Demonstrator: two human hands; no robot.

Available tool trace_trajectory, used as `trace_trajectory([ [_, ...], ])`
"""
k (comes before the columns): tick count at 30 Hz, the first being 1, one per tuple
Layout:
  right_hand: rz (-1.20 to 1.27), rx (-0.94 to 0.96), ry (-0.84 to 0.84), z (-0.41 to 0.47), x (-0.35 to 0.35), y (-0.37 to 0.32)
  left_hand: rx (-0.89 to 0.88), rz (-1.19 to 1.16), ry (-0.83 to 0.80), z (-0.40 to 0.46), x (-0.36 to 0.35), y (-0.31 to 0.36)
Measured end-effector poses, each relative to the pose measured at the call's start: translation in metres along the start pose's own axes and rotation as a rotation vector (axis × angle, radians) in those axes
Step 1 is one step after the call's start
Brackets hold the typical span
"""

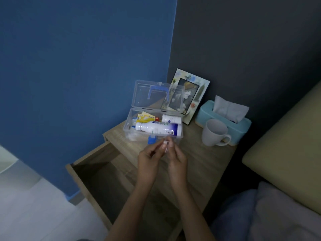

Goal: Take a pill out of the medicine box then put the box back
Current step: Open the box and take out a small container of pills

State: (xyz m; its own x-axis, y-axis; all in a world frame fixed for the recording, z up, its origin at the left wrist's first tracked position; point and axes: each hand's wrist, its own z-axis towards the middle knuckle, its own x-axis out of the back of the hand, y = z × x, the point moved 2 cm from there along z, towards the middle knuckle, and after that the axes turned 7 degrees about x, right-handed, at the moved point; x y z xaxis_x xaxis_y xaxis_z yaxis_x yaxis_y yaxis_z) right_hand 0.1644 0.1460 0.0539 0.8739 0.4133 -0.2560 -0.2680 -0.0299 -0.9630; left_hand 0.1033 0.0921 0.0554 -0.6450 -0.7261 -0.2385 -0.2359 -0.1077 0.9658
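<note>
A clear plastic medicine box (128, 125) stands on the wooden nightstand with its lid (142, 96) raised and a blue handle showing through it. Inside lie a large white bottle (158, 129), a smaller white bottle (171, 118) and a yellow packet (145, 117). Just in front of the box, my left hand (149, 158) and my right hand (177, 158) meet at the fingertips. Together they pinch a small pale strip, apparently a pill blister (165, 144). Whether a pill is out of it I cannot tell.
The nightstand's drawer (97, 173) is pulled open below my hands. A white mug (214, 133), a light blue tissue box (241, 126) and a picture frame (191, 94) stand right of the medicine box. A bed with a beige headboard (286, 153) lies at the right.
</note>
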Motion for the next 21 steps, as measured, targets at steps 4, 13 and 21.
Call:
trace_trajectory([
  [4,-0.115,0.007,-0.052,-0.023,0.01,0.006,-0.013,0.097,0.049,-0.015,0.004,-0.01],
  [13,-0.251,0.01,-0.193,-0.041,0.022,0.012,-0.036,0.222,0.123,-0.032,0.007,-0.017],
  [21,-0.317,0.005,-0.203,-0.041,0.027,0.018,-0.025,0.385,0.188,-0.032,0.003,-0.024],
])
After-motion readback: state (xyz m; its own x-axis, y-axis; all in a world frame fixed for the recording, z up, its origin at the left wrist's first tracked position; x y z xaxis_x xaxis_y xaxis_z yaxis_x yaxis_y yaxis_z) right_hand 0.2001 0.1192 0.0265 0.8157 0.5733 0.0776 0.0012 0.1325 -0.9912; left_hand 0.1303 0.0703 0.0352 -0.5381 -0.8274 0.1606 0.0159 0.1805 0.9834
